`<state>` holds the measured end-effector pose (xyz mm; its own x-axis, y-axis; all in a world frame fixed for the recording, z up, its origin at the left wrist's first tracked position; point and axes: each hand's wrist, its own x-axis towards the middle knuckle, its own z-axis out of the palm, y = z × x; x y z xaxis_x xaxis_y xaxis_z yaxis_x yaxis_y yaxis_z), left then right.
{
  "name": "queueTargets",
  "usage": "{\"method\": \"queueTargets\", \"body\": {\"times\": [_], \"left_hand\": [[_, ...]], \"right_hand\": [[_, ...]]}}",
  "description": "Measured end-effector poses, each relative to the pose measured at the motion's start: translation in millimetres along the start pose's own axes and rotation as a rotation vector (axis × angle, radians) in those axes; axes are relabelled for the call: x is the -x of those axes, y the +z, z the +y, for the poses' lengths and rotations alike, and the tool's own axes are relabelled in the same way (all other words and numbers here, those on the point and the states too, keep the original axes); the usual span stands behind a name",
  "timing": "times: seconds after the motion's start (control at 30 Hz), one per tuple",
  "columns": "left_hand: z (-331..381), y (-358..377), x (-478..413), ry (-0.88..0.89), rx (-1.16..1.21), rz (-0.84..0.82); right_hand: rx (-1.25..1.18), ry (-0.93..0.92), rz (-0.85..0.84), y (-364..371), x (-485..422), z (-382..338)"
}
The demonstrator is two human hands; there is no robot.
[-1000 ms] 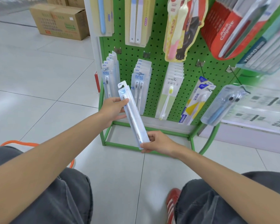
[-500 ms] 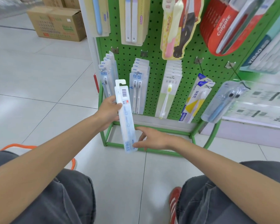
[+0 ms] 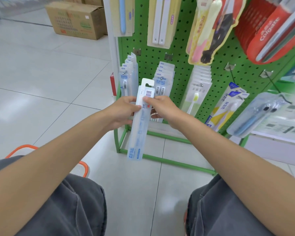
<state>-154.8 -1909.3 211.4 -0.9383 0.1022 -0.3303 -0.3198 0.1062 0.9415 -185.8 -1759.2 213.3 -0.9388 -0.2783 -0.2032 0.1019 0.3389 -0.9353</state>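
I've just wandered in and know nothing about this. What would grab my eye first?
The long clear toothbrush pack at centre, barcode facing the camera, gripped by the left hand and pinched near its top by the right hand. Behind it stands a bright green pegboard rack hung with toothbrushes, red Colgate packs at upper right.

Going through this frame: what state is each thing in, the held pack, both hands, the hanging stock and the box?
toothbrush pack: off any hook, held upright, barcode side towards the camera.
left hand: grips the pack's upper half from the left.
right hand: pinches the pack just below the barcode.
twin-brush packs: hanging in a row on their hook behind the hands.
cardboard box: on the floor, flaps folded down.
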Motion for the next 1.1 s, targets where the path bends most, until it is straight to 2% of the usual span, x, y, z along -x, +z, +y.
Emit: {"method": "queueTargets", "body": {"times": [0.17, 0.37, 0.6, 0.73, 0.9, 1.0, 1.1], "left_hand": [[-2.1, -7.1, 2.1, -0.021, 0.065, 0.022], [-8.6, -13.8, 8.8, -0.042, 0.070, 0.034], [-9.8, -17.4, 10.7, -0.047, 0.125, 0.033], [-11.8, -16.8, 12.3, -0.035, 0.138, 0.033], [-7.8, -23.7, 14.7, -0.013, 0.191, -0.039], [-9.4, -24.4, 15.9, 0.017, 0.115, 0.021], [-10.6, -17.9, 18.0, 0.041, 0.081, 0.063]], "right_hand": [[-0.018, 0.020, 0.040, 9.5, -7.7, -3.7], [-0.063, -0.078, 0.117, 11.3, -4.9, -10.1], [0.013, -0.112, 0.164, 15.8, -4.8, -13.5], [0.074, -0.122, 0.152, 21.0, -6.4, -13.8], [-0.042, -0.086, 0.121, 17.3, -3.6, -17.9], [-0.118, -0.074, 0.046, 18.4, 1.1, -18.5], [-0.073, -0.103, 0.009, 20.7, 3.5, -19.9]]}}
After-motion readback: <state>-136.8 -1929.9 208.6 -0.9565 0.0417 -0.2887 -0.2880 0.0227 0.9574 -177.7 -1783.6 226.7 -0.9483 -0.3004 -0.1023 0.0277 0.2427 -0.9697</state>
